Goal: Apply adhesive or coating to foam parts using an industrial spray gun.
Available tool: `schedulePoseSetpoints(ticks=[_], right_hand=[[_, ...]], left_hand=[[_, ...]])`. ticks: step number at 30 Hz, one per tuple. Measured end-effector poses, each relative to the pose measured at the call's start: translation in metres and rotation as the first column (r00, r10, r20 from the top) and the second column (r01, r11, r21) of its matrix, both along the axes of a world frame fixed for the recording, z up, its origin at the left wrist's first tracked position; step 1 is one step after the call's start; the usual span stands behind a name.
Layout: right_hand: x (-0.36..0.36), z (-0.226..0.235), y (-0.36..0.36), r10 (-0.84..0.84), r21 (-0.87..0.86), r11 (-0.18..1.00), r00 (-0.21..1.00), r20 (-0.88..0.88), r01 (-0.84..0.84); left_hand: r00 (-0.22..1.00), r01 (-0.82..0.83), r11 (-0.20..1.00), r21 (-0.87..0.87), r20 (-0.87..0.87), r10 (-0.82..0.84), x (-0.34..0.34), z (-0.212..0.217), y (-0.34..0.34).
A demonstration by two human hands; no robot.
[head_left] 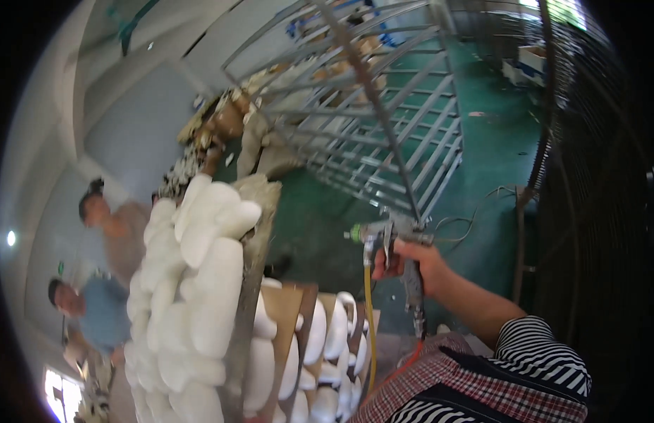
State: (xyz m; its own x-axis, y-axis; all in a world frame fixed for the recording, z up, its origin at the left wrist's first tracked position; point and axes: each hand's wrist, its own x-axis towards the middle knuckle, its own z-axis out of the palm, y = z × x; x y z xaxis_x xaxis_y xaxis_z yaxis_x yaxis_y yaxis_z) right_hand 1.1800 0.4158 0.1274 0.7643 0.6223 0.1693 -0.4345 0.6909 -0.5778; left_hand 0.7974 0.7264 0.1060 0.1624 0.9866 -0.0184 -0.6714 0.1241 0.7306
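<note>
My right hand point(424, 262) is closed around the handle of a grey metal spray gun point(401, 233), with fingers at its trigger. The gun's green-tipped nozzle points left. A yellow hose point(370, 310) and an orange-red hose point(404, 363) run down from it. Left of the gun, a board piled with smooth white rounded pieces point(217, 299) tilts steeply, apart from the nozzle. Below it, several more brown boards point(283, 299) carry similar white pieces. My left hand is out of view.
A grey metal rack point(411, 127) with many bars stands ahead on the green floor point(492, 166). Two people point(105, 310) are at the left. A dark ribbed structure point(588, 211) rises at the right. A thin cable point(468, 229) hangs near the gun.
</note>
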Motion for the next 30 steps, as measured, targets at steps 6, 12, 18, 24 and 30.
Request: schedulePoseSetpoints(ticks=[6, 12, 18, 24, 30], right_hand=[[0.045, -0.039, -0.069, -0.13, 0.014, 0.991, 0.968, -0.213, 0.136], [0.092, -0.056, -0.108, -0.254, 0.035, 0.959, 0.905, -0.342, 0.283], [0.125, -0.072, -0.136, -0.345, 0.037, 0.918, 0.842, -0.414, 0.394], [0.14, -0.087, -0.143, -0.34, 0.057, 0.91, 0.817, -0.465, 0.411], [0.135, -0.095, -0.152, -0.432, 0.039, 0.853, 0.747, -0.506, 0.52]], left_hand=[[1.0, 0.013, 1.0, 0.026, 0.019, -0.014, 0.136, 0.094, -0.036], [0.986, 0.152, 0.968, 0.201, -0.096, -0.135, 0.26, 0.184, -0.058], [0.978, 0.202, 0.913, 0.354, -0.015, -0.21, 0.363, 0.267, -0.067], [0.889, 0.43, 0.808, 0.404, -0.034, -0.456, 0.458, 0.339, -0.051], [0.834, 0.536, 0.702, 0.47, -0.166, -0.526, 0.587, 0.354, -0.07]])
